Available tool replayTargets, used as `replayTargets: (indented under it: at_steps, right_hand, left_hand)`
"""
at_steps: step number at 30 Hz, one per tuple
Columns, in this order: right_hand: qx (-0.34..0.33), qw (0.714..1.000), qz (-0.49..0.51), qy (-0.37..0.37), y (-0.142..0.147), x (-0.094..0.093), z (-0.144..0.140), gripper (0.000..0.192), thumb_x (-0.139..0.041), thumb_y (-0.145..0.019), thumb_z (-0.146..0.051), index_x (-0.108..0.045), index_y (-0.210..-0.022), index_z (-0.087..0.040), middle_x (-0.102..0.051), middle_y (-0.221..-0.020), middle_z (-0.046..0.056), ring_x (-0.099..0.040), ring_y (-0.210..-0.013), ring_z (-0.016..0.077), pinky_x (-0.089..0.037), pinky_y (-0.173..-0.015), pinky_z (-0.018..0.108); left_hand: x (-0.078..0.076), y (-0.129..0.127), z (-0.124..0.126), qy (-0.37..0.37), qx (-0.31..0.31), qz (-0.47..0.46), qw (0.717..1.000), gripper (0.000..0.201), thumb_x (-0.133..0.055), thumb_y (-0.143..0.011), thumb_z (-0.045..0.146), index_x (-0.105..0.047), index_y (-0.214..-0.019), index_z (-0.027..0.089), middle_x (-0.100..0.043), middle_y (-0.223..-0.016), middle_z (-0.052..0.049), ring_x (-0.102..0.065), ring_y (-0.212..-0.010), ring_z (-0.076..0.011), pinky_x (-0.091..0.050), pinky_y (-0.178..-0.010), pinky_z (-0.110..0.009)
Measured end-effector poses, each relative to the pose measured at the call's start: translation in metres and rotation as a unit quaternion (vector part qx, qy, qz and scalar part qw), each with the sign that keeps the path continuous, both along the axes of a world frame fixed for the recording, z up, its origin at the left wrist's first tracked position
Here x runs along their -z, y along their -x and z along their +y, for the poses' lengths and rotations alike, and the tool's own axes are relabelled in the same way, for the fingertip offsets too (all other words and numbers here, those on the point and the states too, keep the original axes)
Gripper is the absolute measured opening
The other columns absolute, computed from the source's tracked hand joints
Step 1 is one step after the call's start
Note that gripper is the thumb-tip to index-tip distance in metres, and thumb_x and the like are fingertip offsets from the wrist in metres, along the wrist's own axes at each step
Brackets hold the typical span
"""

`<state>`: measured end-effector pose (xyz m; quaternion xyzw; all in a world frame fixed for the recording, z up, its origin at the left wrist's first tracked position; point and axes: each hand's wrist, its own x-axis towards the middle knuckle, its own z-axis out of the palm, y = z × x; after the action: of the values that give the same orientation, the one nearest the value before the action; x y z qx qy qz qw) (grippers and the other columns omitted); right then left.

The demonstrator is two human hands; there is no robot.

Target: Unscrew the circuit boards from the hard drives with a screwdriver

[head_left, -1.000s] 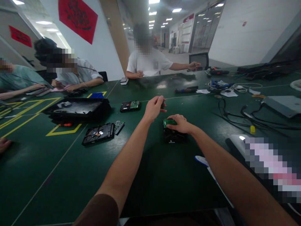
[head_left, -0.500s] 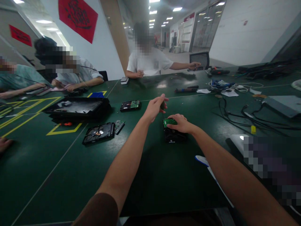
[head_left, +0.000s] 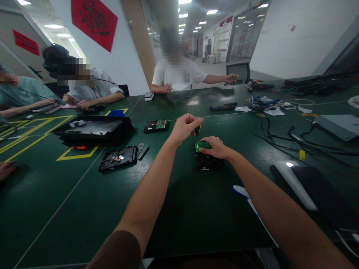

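Note:
A black hard drive [head_left: 207, 161] with a green circuit board [head_left: 202, 145] on top lies on the dark green table [head_left: 179, 209] in front of me. My right hand [head_left: 215, 146] rests on the drive and holds it down. My left hand [head_left: 183, 128] hovers just above and left of the drive, fingers closed on a small dark screwdriver [head_left: 197, 130] that points down at the board.
An opened hard drive [head_left: 117, 158] with a loose board [head_left: 142, 149], another drive [head_left: 155, 125] and a black tray [head_left: 92, 129] lie to the left. Cables [head_left: 294, 136] and a dark tablet [head_left: 319, 190] lie at right. Other people sit at the far and left sides.
My left hand has turned slightly on the screwdriver, its fingers shifting round the handle. My right hand and the drive have stayed put.

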<state>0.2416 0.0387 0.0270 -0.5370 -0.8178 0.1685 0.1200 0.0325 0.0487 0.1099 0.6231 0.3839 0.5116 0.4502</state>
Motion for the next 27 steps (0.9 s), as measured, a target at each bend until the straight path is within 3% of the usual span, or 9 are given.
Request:
replayTargets:
  at_steps: [8,17,22,27]
  right_hand:
    - [0.002,1.000,0.001,-0.001,0.0007,0.0003,0.0007,0.055,-0.064,-0.093,-0.062,-0.063,-0.140,-0.035,-0.061,-0.138,0.011,-0.052,-0.134,0.0372,-0.040,-0.112,0.055]
    - [0.004,1.000,0.004,-0.016,0.0011,0.0030,0.0006,0.054,-0.065,-0.093,-0.061,-0.063,-0.140,-0.035,-0.063,-0.135,0.010,-0.053,-0.131,0.0358,-0.042,-0.110,0.054]
    - [0.005,1.000,0.004,-0.015,0.0007,0.0040,0.0019,0.053,-0.065,-0.093,-0.062,-0.064,-0.139,-0.035,-0.062,-0.135,0.011,-0.054,-0.130,0.0364,-0.043,-0.109,0.054]
    - [0.001,1.000,0.002,-0.013,0.0006,0.0043,0.0028,0.054,-0.065,-0.093,-0.062,-0.063,-0.139,-0.035,-0.062,-0.135,0.010,-0.054,-0.131,0.0362,-0.042,-0.110,0.054]
  left_hand:
    - [-0.0094,0.0033,-0.0044,0.005,0.050,-0.008,0.999,0.024,-0.068,-0.096,0.038,-0.073,-0.087,0.016,-0.072,-0.085,-0.007,-0.067,-0.077,-0.0143,-0.058,-0.058,-0.023]
    - [-0.0024,0.0007,-0.0027,-0.026,-0.014,0.020,0.999,0.038,-0.091,-0.079,0.043,-0.063,-0.081,0.018,-0.067,-0.073,-0.001,-0.061,-0.060,-0.0089,-0.054,-0.055,-0.023]
    - [-0.0064,0.0018,-0.0048,-0.033,0.016,0.038,0.999,0.025,-0.082,-0.089,0.040,-0.070,-0.082,0.018,-0.065,-0.074,-0.001,-0.060,-0.063,-0.0098,-0.053,-0.054,-0.022]
    - [-0.0111,0.0034,-0.0065,-0.019,0.038,0.037,0.998,0.014,-0.071,-0.094,0.031,-0.075,-0.090,0.018,-0.072,-0.086,-0.005,-0.066,-0.072,-0.0133,-0.052,-0.053,-0.022]
